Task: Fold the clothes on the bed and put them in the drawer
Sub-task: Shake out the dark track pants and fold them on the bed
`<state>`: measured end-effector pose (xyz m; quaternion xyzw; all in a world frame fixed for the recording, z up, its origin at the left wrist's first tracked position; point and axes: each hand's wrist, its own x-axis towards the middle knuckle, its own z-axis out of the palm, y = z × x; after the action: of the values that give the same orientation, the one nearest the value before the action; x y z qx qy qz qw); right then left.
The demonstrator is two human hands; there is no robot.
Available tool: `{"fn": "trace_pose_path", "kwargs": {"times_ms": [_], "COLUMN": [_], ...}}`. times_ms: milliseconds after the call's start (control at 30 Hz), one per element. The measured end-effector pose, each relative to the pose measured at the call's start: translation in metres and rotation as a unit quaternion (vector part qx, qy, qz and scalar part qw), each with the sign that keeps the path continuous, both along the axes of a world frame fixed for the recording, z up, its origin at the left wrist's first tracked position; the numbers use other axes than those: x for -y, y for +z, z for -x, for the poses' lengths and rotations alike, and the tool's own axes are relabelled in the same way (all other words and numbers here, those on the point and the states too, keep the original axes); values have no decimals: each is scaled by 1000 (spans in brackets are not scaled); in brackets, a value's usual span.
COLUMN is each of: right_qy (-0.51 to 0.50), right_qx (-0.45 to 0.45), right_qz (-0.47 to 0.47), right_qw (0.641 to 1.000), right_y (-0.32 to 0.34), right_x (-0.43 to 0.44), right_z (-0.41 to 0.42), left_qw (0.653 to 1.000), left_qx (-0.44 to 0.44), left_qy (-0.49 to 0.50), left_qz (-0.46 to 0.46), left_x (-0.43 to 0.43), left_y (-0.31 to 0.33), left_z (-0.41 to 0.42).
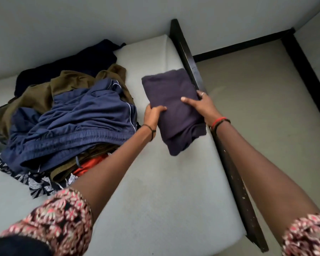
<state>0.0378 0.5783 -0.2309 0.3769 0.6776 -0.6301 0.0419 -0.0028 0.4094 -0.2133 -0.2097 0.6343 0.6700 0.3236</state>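
My left hand (153, 115) grips the edge of the folded garment (172, 91) that is farther from the bed rail (229, 163), with my fingers curled over the top of the cloth. My right hand (199, 104) holds the opposite edge, the one right against the rail. Its forefinger lies along the top and the other fingers wrap the side. Between my hands the dark purple garment is a thick, neat rectangle. Its far end rests on the mattress (155, 191) just beside the rail. Its near end looks slightly lifted, though I cannot tell for sure.

Farther from the rail, across a strip of bare mattress, sits the pile of clothes (72, 117). Blue shorts (81, 111) with a white stripe lie on top, an olive garment (37, 97) under them and a navy garment (72, 65) at the back. Bits of orange cloth (89, 167) and a leaf-print cloth (39, 185) poke out at the front. None of these is folded. On the other side of the rail there is only floor (257, 98), and no drawer is in view.

I judge the task to be at an early stage. One garment is folded and ready to carry off. The whole heap is left to fold, and nothing I can see has reached the drawer.
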Motion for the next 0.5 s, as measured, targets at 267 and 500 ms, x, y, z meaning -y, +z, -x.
{"fn": "trace_pose_path", "kwargs": {"times_ms": [267,500], "right_qy": [38,109], "right_qx": [4,52], "right_qz": [-39,-130], "right_qw": [999,984], "right_y": [-36,-57], "right_x": [-45,-44], "right_z": [90,97], "left_qw": [999,987], "left_qx": [-35,-72], "left_qy": [-30,-107], "left_qz": [20,96], "left_x": [-42,-43], "left_y": [-50,-74], "left_z": [93,103]}}
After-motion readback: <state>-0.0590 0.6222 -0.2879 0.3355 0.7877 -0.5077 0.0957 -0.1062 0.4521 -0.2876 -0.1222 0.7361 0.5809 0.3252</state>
